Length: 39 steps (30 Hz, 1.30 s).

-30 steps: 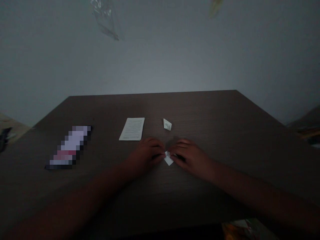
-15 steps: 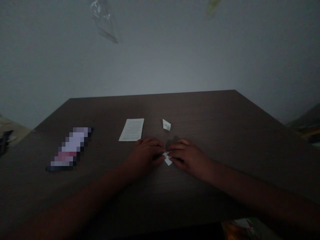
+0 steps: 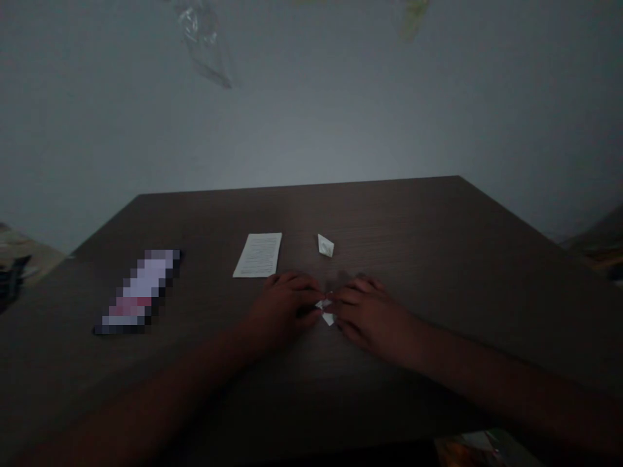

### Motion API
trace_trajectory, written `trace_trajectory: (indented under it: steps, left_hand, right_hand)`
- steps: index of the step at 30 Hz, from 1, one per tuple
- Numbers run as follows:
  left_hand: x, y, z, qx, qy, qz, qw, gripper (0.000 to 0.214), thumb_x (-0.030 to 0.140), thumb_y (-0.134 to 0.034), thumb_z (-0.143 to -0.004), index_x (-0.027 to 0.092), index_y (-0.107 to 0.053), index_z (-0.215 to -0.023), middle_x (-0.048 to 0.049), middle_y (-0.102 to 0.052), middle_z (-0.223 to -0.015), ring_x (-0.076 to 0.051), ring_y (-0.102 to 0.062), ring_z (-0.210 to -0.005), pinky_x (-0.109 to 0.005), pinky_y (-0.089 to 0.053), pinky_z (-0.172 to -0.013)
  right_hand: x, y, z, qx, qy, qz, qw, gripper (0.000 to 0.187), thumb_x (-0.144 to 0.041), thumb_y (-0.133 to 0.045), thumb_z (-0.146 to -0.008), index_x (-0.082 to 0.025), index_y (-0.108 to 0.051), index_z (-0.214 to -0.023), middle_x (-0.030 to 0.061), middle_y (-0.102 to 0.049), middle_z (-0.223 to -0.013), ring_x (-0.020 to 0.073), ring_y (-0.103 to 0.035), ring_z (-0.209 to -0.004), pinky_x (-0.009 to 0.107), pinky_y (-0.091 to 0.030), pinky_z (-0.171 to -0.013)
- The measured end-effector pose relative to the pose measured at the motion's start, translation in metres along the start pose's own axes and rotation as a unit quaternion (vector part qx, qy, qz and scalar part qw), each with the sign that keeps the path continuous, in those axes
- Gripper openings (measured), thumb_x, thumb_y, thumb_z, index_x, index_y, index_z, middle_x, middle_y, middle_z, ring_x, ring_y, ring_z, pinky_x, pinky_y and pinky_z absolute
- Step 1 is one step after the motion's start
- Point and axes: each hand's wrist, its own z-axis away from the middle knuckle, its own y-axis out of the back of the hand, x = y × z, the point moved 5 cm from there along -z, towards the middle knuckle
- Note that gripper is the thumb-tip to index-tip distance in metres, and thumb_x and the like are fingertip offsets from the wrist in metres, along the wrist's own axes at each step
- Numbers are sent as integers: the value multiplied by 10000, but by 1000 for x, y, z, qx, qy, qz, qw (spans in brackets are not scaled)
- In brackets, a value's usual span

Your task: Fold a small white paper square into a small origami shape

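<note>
Dim room, plain pale wall behind a dark wood-grain table (image 3: 438,259). No containers in view. Left hand (image 3: 285,305) and right hand (image 3: 372,314) rest on the table, fingertips pinched together on a small white folded paper (image 3: 328,312) lying between them. Beyond the hands: a printed sheet (image 3: 257,255) and, to its right, a second folded paper piece (image 3: 326,245). Blurred-out flat object (image 3: 139,292) lies well to the left.

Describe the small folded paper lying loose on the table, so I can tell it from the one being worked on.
On the dark wooden table, look just right of the flat printed sheet. The loose folded paper sits there, beyond both hands. Unlike the white piece pinched between the left hand and right hand, nothing touches it.
</note>
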Motion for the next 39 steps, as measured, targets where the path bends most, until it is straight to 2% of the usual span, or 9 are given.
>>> trace_trajectory:
  steps: [4, 10, 14, 18, 22, 26, 28, 32, 39]
  left_hand:
    - [1, 1, 0, 18, -22, 9, 1000, 255, 156, -781, -1109, 258, -843, -1335, -57, -841, -1417, -340, -711, -1412, -535, -502, -1248]
    - [6, -1, 2, 1, -88, 39, 995, 335, 93, -684, -1100, 243, -771, -1387, -73, -850, -1396, -314, -714, -1381, -521, -491, -1255]
    - [2, -5, 2, 0, -93, 71, 993, 345, 110, -701, -1063, 238, -736, -1382, -82, -848, -1387, -321, -749, -1335, -546, -513, -1274]
    - [1, -7, 2, -2, -121, 84, 989, 407, 129, -733, -1047, 256, -711, -1433, -89, -838, -1398, -326, -764, -1347, -518, -554, -1276]
    - [3, -6, 3, 4, -152, 100, 983, 418, 133, -712, -1063, 252, -695, -1463, -94, -832, -1394, -320, -770, -1334, -517, -579, -1264]
    - [1, -6, 3, 22, -159, 109, 981, 406, 117, -673, -1081, 249, -680, -1464, -88, -822, -1401, -310, -758, -1336, -509, -596, -1231]
    - [0, -8, 3, 26, -156, 110, 981, 384, 128, -670, -1094, 256, -680, -1456, -87, -819, -1397, -305, -749, -1342, -498, -597, -1228]
    - [0, -11, -1, 18, -147, 97, 984, 318, 149, -639, -1128, 269, -694, -1418, -83, -824, -1354, -305, -748, -1326, -496, -577, -1256]
    - [11, -10, -8, 6, -125, 47, 991, 257, 93, -592, -1132, 236, -715, -1307, -75, -835, -1284, -308, -763, -1285, -498, -553, -1230]
  right_hand:
    - [10, 0, -4, 11, 2, -91, 996, 218, -222, -777, -1128, -279, -832, -1331, 85, -874, -1352, 319, -764, -1271, 539, -542, -1190]
    - [26, 4, -8, 14, -22, -145, 989, 250, -192, -809, -1071, -264, -770, -1307, 87, -851, -1272, 303, -774, -1265, 492, -573, -1171]
    - [27, 8, -9, 19, -11, -158, 987, 203, -197, -759, -1118, -270, -759, -1308, 78, -848, -1250, 286, -785, -1234, 481, -582, -1175]
    - [31, 5, -12, 46, -7, -164, 985, 165, -163, -651, -1174, -261, -783, -1183, 62, -852, -1130, 259, -802, -1122, 457, -623, -1106]
    - [35, 0, -11, 84, 2, -150, 985, 190, -139, -735, -1115, -276, -815, -1219, 102, -858, -1388, 311, -754, -1414, 552, -584, -1257]
    - [49, -2, -5, 126, -83, -107, 983, 276, -259, -924, -1036, -279, -862, -1303, 164, -704, -1716, 413, -607, -1635, 672, -534, -1326]
    - [54, -3, -5, 108, -103, -94, 984, 280, -302, -952, -1034, -311, -900, -1309, 148, -688, -1739, 430, -594, -1640, 702, -521, -1334]
    - [53, -4, -9, 43, -83, -96, 991, 155, -297, -878, -1110, -376, -967, -1209, 84, -730, -1711, 433, -558, -1662, 730, -481, -1364]
    - [54, -3, -13, -4, -80, -123, 989, 143, -302, -885, -1113, -394, -980, -1170, 62, -712, -1755, 443, -507, -1699, 774, -479, -1334]
